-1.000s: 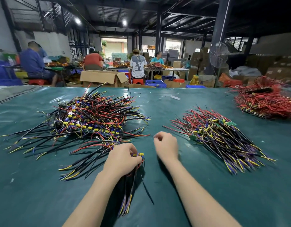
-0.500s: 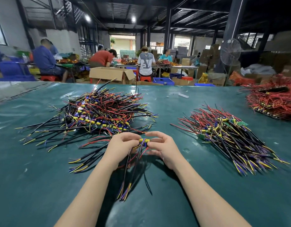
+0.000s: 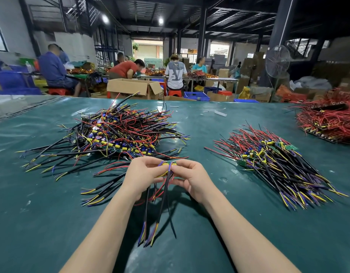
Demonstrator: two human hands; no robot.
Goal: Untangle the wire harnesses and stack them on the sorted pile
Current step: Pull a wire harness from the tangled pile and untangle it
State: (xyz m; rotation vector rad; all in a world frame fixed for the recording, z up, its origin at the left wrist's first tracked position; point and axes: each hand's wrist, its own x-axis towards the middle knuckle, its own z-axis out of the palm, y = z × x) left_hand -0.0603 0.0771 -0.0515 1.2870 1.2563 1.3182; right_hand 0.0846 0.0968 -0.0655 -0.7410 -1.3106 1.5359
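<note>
Now the left grip [image 3: 145, 174] and right grip [image 3: 191, 180] both pinch one wire harness [image 3: 162, 203], mid-untangling; next, likely, its leads need freeing before it goes rightward onto the sorted pile [image 3: 278, 164].

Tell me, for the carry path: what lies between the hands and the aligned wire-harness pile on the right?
Head view: only bare teal table cover and pale specks between the right hand and the aligned multicoloured wire-harness pile.

Subject's body: left forearm [image 3: 103, 229] entering at 7 o'clock, right forearm [image 3: 235, 229] at 5 o'clock, both bare along visible length. Left hand [image 3: 145, 174], right hand [image 3: 191, 180]: bare, ungloved.
</note>
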